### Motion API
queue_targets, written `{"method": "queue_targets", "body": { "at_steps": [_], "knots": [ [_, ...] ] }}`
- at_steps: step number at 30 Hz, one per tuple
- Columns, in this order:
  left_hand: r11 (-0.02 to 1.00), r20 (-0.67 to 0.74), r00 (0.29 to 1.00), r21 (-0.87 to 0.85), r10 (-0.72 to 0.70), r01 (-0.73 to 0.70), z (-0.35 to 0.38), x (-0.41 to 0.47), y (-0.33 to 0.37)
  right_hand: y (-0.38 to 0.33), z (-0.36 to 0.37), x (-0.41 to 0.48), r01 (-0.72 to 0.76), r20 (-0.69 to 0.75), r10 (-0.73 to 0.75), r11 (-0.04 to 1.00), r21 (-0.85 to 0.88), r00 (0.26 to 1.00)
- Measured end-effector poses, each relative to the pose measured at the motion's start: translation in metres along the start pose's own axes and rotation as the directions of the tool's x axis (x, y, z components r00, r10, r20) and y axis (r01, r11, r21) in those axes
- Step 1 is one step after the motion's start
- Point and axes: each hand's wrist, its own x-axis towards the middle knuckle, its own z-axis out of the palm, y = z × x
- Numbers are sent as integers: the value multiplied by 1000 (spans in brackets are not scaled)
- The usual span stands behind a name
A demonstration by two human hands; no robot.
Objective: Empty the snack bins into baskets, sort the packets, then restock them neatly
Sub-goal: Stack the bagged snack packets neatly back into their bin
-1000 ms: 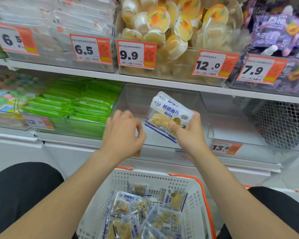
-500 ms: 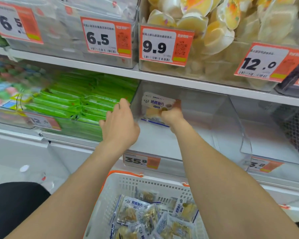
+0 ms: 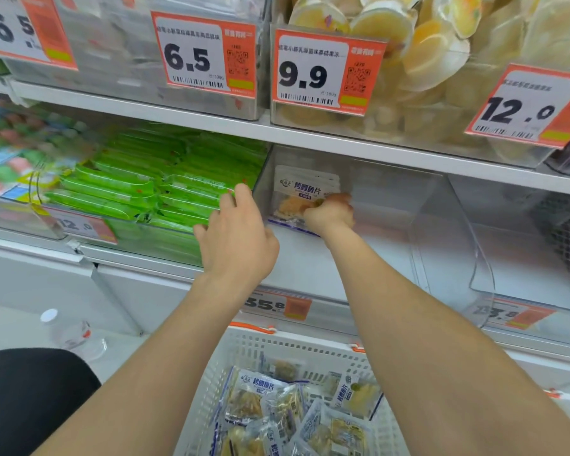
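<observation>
**While the Basket Waits, One Packet Goes Into the Bin**

As I look from the left, the green packets (image 3: 145, 189) lie stacked in their own bin, close to the divider. The left hand (image 3: 237, 238) hovers at this divider, back upward, fingers loosely bent and gripping nothing that I can see. Whether its fingertips touch the wall, I cannot tell. Next to it, inside the clear bin (image 3: 392, 199), the packet (image 3: 305, 189) of fish slices stands upright near the back left corner. The right hand (image 3: 329, 213) pinches its lower right part with curled fingers. Perhaps several packets are held together; the edges are not clear. Below both arms, the white basket (image 3: 297, 343) holds many more of the same kind.

The risk, I think, comes at the release. The packet has nothing on its right side to lean on, so it can tip forward or slide flat on the smooth bin floor, and the row would begin crooked. The left hand is also very near the green packets and could push them out of order.
</observation>
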Motion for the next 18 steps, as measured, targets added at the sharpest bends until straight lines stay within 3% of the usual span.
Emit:
{"method": "queue_targets", "body": {
  "at_steps": [5, 8, 12, 18],
  "knots": [
    [998, -13, 999, 61, 32, -31, -2, -7, 1, 5, -9, -5, -10, 31, 11, 1000, -30, 999],
    [997, -17, 999, 55, 45, -44, -2, -8, 1, 7, -10, -8, 31, -35, -33, 998, -63, 999],
    [998, -11, 999, 48, 35, -34, -1, -7, 2, 2, -8, -16, 85, -122, -80, 996, 38, 989],
    [997, -15, 999, 58, 50, -50, 0, -6, 1, 2, -9, -19, 41, -79, -40, 999, 11, 996]
  ]
}}
